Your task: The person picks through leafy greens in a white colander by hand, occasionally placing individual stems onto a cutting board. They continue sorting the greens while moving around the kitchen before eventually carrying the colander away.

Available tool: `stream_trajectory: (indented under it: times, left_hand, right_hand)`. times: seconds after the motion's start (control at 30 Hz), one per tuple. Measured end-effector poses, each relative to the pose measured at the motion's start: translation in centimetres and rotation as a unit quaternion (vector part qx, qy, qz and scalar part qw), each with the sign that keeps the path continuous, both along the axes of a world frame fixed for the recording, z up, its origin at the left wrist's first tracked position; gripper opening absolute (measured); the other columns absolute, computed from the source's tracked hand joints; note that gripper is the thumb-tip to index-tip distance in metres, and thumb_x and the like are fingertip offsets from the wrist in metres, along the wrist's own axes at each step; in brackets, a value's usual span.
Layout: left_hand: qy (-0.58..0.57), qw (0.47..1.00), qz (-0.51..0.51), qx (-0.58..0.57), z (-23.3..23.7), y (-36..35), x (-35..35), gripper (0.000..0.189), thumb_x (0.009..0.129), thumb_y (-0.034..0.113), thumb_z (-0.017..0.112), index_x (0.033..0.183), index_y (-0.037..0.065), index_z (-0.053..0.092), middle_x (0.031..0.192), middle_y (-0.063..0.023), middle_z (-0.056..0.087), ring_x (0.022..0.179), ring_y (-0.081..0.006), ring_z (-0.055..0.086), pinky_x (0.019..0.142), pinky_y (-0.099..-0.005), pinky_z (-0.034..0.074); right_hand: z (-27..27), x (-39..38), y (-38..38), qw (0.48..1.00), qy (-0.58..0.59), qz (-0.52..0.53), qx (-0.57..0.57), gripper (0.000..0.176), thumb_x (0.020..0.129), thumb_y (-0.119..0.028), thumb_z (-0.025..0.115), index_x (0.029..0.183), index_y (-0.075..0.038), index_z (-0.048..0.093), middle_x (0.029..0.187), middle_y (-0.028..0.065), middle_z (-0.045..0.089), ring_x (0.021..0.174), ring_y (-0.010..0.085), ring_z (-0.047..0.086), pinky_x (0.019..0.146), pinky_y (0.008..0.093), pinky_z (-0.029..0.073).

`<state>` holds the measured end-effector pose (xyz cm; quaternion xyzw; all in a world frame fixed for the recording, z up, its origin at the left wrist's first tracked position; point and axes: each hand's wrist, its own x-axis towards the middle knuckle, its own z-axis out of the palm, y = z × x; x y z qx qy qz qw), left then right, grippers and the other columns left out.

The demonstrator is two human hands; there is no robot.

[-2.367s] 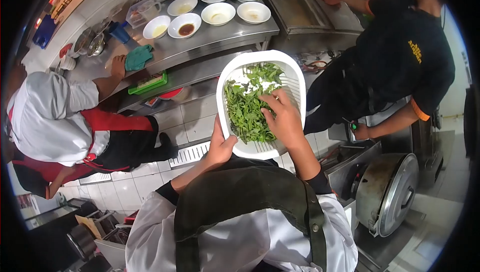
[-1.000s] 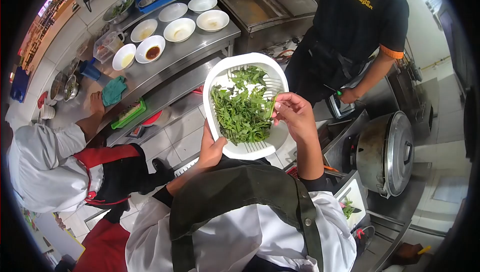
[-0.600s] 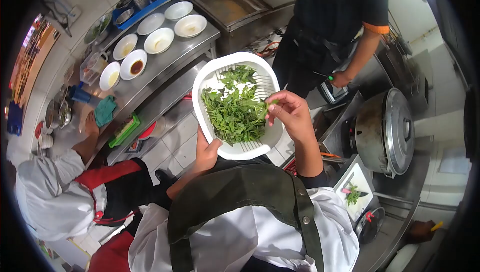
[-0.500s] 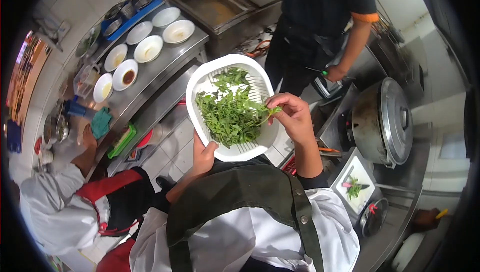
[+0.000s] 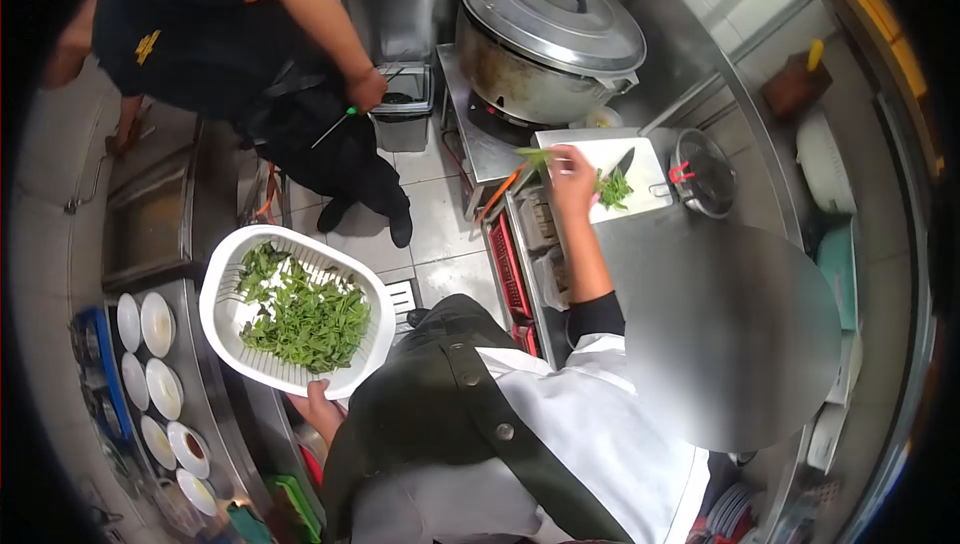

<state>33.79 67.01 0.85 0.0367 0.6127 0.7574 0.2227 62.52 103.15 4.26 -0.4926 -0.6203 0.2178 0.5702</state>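
Gripping the near rim of a white slotted basket [image 5: 222, 316] is my left hand [image 5: 322, 410], at lower left. Cut green leaves [image 5: 308, 319] lie inside it. My right hand [image 5: 572, 182] is raised beside a white cutting board [image 5: 645, 150], fingers pinched on a green sprig [image 5: 534, 156], which is blurred. On the board rest a knife [image 5: 625, 161] with a dark blade and a small heap of leaves [image 5: 612, 190].
A large lidded pot [image 5: 545, 44] stands beyond the board. A co-worker in black [image 5: 200, 29] holds a green-handled tool [image 5: 335, 128] at upper left. White bowls [image 5: 163, 389] line the left counter. A lidded pan [image 5: 703, 174] sits right of the board.
The view has swung to the right. My right hand has left the basket with the sprig and is now by the cutting board. My left hand still holds the basket.
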Motion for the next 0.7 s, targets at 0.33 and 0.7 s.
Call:
stream_trajectory:
  times: [0.33, 0.7]
  left_hand:
    - [0.012, 0.998, -0.047, -0.034, 1.3, -0.3, -0.8, 0.069, 0.061, -0.002, 0.045, 0.128, -0.003, 0.026, 0.118, -0.0158, 0.042, 0.101, -0.024, 0.046, 0.086, -0.0294, 0.036]
    - [-0.024, 0.992, 0.038, -0.121, 1.9, 0.0, 1.6, 0.063, 0.063, -0.003, 0.048, 0.123, -0.003, 0.031, 0.109, -0.0135, 0.046, 0.097, -0.0215, 0.047, 0.084, -0.0306, 0.038]
  right_hand:
    - [-9.2, 13.9, 5.0, 0.944, -0.225, -0.231, -0.074, 0.011, 0.074, -0.005, 0.056, 0.081, -0.008, 0.064, 0.073, 0.012, 0.061, 0.067, 0.0254, 0.058, 0.062, 0.0341, 0.045]
    - [-9.8, 16.4, 11.4, 0.917, -0.336, -0.17, -0.132, 0.038, 0.068, 0.002, 0.043, 0.098, -0.008, 0.064, 0.083, 0.0205, 0.062, 0.076, 0.0333, 0.06, 0.068, 0.0384, 0.046]
